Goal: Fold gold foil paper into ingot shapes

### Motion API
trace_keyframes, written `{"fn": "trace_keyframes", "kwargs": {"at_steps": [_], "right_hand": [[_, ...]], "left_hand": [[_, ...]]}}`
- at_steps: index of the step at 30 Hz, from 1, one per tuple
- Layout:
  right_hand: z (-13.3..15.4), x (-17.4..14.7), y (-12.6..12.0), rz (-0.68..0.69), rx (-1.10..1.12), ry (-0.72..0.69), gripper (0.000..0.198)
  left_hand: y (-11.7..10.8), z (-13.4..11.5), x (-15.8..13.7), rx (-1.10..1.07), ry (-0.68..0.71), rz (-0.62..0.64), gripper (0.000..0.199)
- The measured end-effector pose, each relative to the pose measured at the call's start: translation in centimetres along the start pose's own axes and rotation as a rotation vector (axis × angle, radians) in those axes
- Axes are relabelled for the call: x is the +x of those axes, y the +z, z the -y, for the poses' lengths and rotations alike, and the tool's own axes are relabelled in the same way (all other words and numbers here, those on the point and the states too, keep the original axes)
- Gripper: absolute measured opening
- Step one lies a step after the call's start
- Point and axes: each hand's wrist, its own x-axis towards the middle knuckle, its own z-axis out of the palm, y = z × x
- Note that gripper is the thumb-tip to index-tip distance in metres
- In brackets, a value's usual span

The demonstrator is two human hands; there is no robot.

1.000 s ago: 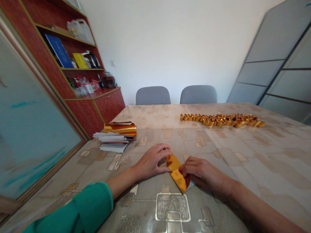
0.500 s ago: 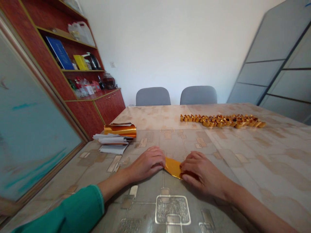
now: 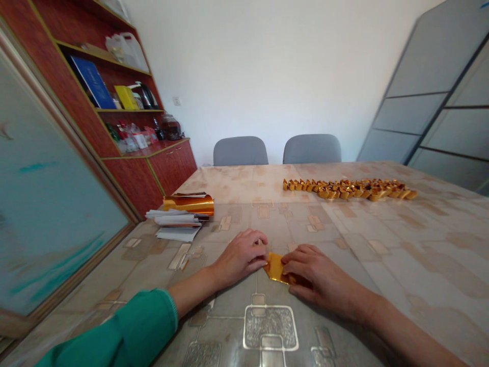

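Patterned tabletop (image 3: 225, 336), gold foil (image 3: 275, 268) showing shorter than before, left hand (image 3: 243, 256) pinching, right hand (image 3: 320, 273) grasping it

table (image 3: 382, 244) in front of me, wide, patterned top: beige and brown blocks, some outlined rectangles, shiny in spots. surface looks greyer around my hands, paler beyond them and off past my right hand (image 3: 317, 275). folded gold sheet (image 3: 275, 267) on it, between my two hands, touching both. beyond my left hand (image 3: 244, 255) and further left: loose pile of pale sheets (image 3: 178, 219), edges uneven, curled gold sheet (image 3: 194, 205) just behind, touching. well beyond my right hand: long cluster of small folded gold pieces (image 3: 347, 189), packed close, thinning to single file leftward.
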Motion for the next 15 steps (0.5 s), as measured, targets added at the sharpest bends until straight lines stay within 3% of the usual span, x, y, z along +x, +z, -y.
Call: {"fn": "trace_keyframes", "kwargs": {"at_steps": [3, 6, 10, 15], "right_hand": [[-0.2, -0.5, -0.3, 0.008, 0.002, -0.011, 0.013], [-0.3, -1.0, -0.7, 0.022, -0.029, -0.025, 0.015], [0.0, -0.8, -0.8, 0.063, -0.138, -0.024, 0.013], [0.4, 0.3, -0.4, 0.077, -0.274, -0.007, 0.014]], "left_hand": [[0.4, -0.3, -0.5, 0.115, 0.096, -0.021, 0.021], [0.5, -0.8, -1.1, 0.163, 0.078, -0.014, 0.028], [-0.2, -1.3, -2.0, 0.186, 0.093, 0.076, 0.023], [-1.5, -1.4, -2.7, 0.163, 0.125, 0.187, 0.033]]}}
